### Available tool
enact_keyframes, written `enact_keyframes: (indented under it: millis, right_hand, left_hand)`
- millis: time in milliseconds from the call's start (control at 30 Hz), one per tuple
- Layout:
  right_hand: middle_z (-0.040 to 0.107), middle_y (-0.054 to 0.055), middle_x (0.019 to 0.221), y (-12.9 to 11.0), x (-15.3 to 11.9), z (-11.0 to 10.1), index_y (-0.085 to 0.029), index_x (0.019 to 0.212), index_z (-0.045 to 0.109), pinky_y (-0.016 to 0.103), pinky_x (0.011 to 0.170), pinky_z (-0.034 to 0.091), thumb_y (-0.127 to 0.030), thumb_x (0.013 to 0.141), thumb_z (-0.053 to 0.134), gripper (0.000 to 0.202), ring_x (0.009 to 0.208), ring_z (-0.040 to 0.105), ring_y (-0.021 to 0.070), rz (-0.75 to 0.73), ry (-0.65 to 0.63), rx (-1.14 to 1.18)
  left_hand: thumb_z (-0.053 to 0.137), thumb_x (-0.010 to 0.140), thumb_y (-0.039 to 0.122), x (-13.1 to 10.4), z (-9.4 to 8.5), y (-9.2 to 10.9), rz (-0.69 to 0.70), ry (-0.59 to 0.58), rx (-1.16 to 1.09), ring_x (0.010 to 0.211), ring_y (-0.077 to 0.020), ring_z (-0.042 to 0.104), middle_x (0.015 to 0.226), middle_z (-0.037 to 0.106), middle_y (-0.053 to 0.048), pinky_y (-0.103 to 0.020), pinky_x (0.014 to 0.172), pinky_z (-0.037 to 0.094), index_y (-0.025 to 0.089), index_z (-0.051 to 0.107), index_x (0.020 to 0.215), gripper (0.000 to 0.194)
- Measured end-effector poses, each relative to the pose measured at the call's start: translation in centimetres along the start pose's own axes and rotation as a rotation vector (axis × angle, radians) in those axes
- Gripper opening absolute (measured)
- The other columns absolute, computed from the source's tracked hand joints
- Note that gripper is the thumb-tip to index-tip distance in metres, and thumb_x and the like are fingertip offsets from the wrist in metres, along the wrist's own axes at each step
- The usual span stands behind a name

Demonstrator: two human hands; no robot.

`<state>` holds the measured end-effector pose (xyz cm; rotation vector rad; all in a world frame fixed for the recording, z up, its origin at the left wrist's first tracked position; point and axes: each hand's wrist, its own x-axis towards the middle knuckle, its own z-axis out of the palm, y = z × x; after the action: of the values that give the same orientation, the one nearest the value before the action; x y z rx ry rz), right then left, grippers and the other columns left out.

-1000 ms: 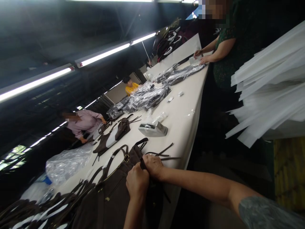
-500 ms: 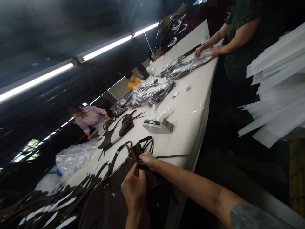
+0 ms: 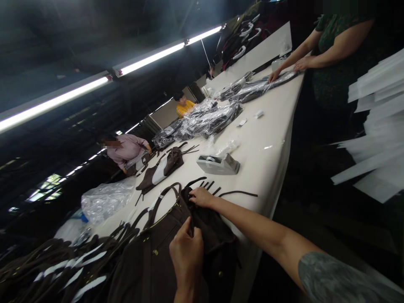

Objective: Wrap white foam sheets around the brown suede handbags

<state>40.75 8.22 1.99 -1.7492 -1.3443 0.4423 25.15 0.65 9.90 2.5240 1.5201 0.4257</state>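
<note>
A dark brown handbag [image 3: 148, 261] with gold-coloured zips and looped handles lies at the near end of the table. My left hand [image 3: 187, 250] is closed on the bag's upper edge, thumb and forefinger pinching the cloth. Just beyond it, my right hand [image 3: 201, 198] grips the dark cloth near the bag's far top corner; its fingertips are partly hidden. Thin brown straps [image 3: 238, 192] stretch across the tabletop past my right hand. A grey tape dispenser [image 3: 217, 164] stands beyond the bag.
Several brown bags with white wraps [image 3: 63, 269] are piled at lower left. Another brown bag [image 3: 160, 170] and clear plastic [image 3: 107, 200] lie along the left side of the white table [image 3: 252, 168]. Co-workers stand around it. White sheets [image 3: 378, 126] hang over at right.
My right hand has moved away from my left along the bag's top, so the two are farther apart. The view has shifted slightly, moving the scene rightward.
</note>
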Motion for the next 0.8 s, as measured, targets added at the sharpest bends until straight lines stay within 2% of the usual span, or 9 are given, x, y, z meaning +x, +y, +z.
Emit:
enact_keyframes:
  millis: [67,133,333,433,533,700,800]
  right_hand:
    - [0.072,0.012,0.093,-0.2,0.3,-0.2,-0.011,0.086,0.070,0.027,0.078,0.043,-0.019,0.078,0.062,0.014,0.093,0.065,0.0226,-0.040,-0.018,-0.083]
    - [0.071,0.015,0.099,-0.4,0.6,-0.4,-0.010,0.090,0.070,0.029,0.079,0.043,-0.017,0.080,0.057,0.018,0.097,0.064,0.0243,-0.065,-0.026,-0.147]
    - [0.072,0.010,0.094,-0.2,0.9,-0.6,-0.013,0.091,0.071,0.026,0.077,0.045,-0.023,0.077,0.060,0.020,0.092,0.065,0.0217,-0.103,-0.064,-0.216]
    - [0.071,0.015,0.097,-0.4,0.9,-0.1,-0.011,0.093,0.071,0.031,0.079,0.046,-0.027,0.078,0.060,0.025,0.095,0.065,0.0262,-0.062,-0.035,-0.225]
    - [0.070,0.019,0.098,-0.6,1.2,0.6,-0.009,0.094,0.071,0.034,0.081,0.047,-0.025,0.079,0.059,0.025,0.096,0.065,0.0286,-0.009,0.006,-0.201]
    - [0.070,0.019,0.101,0.4,2.9,0.3,-0.011,0.091,0.071,0.033,0.088,0.045,-0.016,0.081,0.057,0.018,0.103,0.063,0.0272,0.109,0.110,-0.057]
    - [0.071,0.016,0.099,1.4,4.0,0.2,-0.012,0.094,0.069,0.030,0.083,0.047,-0.016,0.081,0.057,0.019,0.099,0.064,0.0247,0.249,0.199,0.083]
  left_hand:
    - [0.052,0.082,0.023,0.0,0.0,0.0,0.001,-0.001,-0.001,0.081,-0.0200,0.067,0.087,0.073,-0.005,-0.025,0.079,0.046,0.015,0.065,0.121,0.042]
    - [0.052,0.082,0.023,0.0,-0.1,-0.1,0.004,-0.010,0.008,0.081,-0.0200,0.067,0.087,0.073,-0.005,-0.025,0.079,0.046,0.016,0.065,0.120,0.041]
    - [0.054,0.082,0.023,0.1,-0.1,0.0,-0.006,-0.019,0.040,0.083,-0.0208,0.068,0.089,0.074,-0.006,-0.026,0.080,0.046,0.016,0.065,0.121,0.041]
    - [0.053,0.083,0.022,0.0,-0.2,0.2,-0.008,-0.023,0.069,0.085,-0.0217,0.067,0.089,0.073,-0.006,-0.027,0.082,0.046,0.017,0.064,0.122,0.041]
    - [0.053,0.083,0.023,0.0,-0.3,0.3,-0.001,-0.032,0.090,0.086,-0.0223,0.067,0.087,0.073,-0.006,-0.028,0.083,0.045,0.017,0.064,0.123,0.041]
    - [0.054,0.082,0.023,0.3,-0.1,0.4,-0.003,-0.034,0.079,0.081,-0.0222,0.066,0.081,0.071,-0.006,-0.028,0.079,0.045,0.017,0.064,0.122,0.042]
    - [0.054,0.079,0.022,0.6,0.4,0.5,-0.004,-0.063,0.010,0.073,-0.0202,0.065,0.073,0.068,-0.003,-0.027,0.071,0.044,0.015,0.065,0.121,0.044]
